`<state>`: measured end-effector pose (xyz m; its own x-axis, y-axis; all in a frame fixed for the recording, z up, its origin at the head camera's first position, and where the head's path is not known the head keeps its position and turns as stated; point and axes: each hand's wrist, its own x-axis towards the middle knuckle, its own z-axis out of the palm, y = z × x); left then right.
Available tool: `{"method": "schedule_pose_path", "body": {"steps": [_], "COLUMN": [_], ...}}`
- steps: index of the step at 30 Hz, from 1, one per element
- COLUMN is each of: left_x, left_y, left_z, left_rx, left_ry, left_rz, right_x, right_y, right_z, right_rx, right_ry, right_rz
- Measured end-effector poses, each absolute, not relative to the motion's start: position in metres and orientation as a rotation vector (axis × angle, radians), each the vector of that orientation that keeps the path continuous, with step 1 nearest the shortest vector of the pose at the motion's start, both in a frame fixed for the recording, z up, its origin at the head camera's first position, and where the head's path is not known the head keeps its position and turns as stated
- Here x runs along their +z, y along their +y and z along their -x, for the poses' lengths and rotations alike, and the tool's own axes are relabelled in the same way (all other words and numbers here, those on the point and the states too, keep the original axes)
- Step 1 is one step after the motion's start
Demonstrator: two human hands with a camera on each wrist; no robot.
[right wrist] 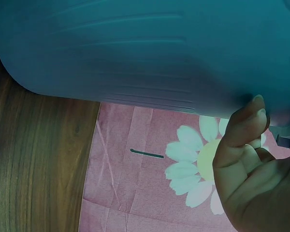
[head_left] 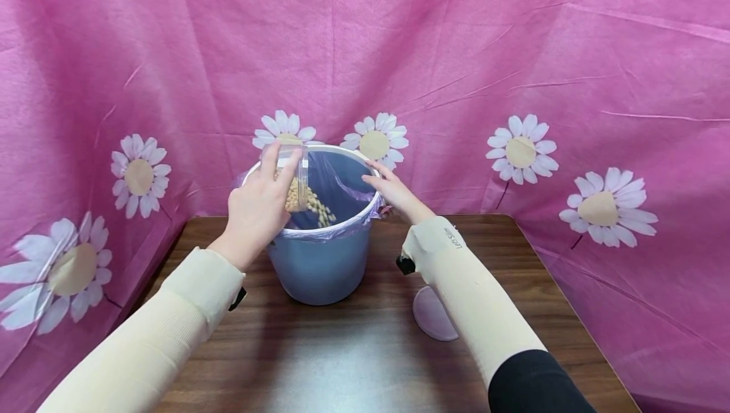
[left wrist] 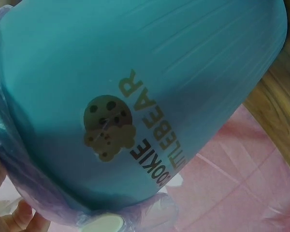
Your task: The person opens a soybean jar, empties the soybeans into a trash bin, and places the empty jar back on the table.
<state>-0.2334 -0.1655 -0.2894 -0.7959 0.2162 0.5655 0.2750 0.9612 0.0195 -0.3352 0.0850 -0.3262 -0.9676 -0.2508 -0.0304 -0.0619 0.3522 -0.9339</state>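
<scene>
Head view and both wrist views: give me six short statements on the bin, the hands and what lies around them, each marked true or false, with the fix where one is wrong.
1. The left hand holds a clear container over the bin. True.
2. The bin has no liner. False: a purple liner folds over its rim.
3. The right hand is at the bin's rim. True.
4. The pale disc lies inside the bin. False: it lies on the table.
5. Tan pieces spill from the container. True.
6. The bin's print is a fish. False: it shows a bear and a cookie.
</scene>
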Motion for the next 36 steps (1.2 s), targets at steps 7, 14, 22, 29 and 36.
{"method": "schedule_pose_path", "body": {"steps": [7,14,22,29,36], "left_x": [-0.2893,-0.2899,-0.2904,-0.2884,-0.2854], "left_y": [-0.1644,-0.1644,-0.164,-0.1655,-0.1702], "left_z": [0.2329,0.2334,0.2336,0.2333,0.2385], "left_rx": [-0.104,-0.092,-0.081,-0.068,-0.027], "left_ry": [-2.51,-2.46,-2.431,-2.439,-2.393], "left_rz": [0.354,0.4,0.439,0.44,0.509], "right_x": [-0.326,-0.3258,-0.3261,-0.3272,-0.327], "right_y": [0.0847,0.0848,0.0855,0.0842,0.085], "right_z": [0.3352,0.3353,0.3347,0.3361,0.3349], "right_rx": [-1.682,-1.677,-1.668,-1.681,-1.662], "right_ry": [2.436,2.423,2.438,2.454,2.462], "right_rz": [0.283,0.273,0.269,0.31,0.282]}}
